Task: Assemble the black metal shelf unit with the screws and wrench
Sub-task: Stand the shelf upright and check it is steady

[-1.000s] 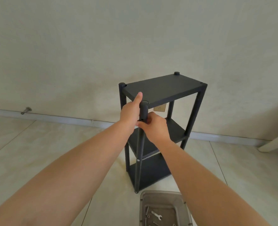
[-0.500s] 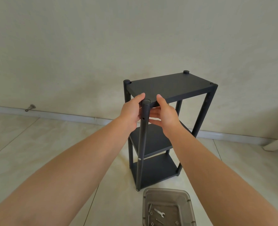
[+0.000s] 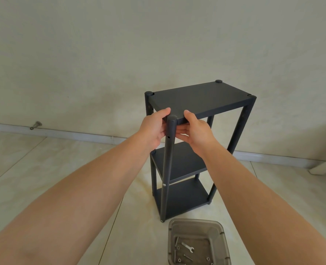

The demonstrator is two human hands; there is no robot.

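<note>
- Shelf [image 3: 200, 98] stands upright on the floor [image 3: 43, 169], near the far wall [image 3: 120, 44]. It is black, with three boards and four posts.
- Your left hand [image 3: 152, 129] grips the top board at its near corner, on the left side of the near post [image 3: 168, 159]. The thumb lies on top of the board and the fingers curl under it.
- Your right hand [image 3: 196, 131] grips the same board, just to the right of that post. Its thumb is on top too, and the fingers reach under the edge.
- The near post runs up between your two hands. You can see a small hole near its top and a silver screw [image 3: 164, 185] lower down, by the middle board.
- A grey tray [image 3: 223, 243] sits on the floor just in front of the shelf, near you. Inside it lie a small wrench [image 3: 188, 247] and a few loose screws [image 3: 208, 258].
- A small metal stopper [image 3: 35, 124] sticks out low on the wall, far to the left.
- Something pale [image 3: 324, 165] leans in at the right edge. You cannot tell what it is.
</note>
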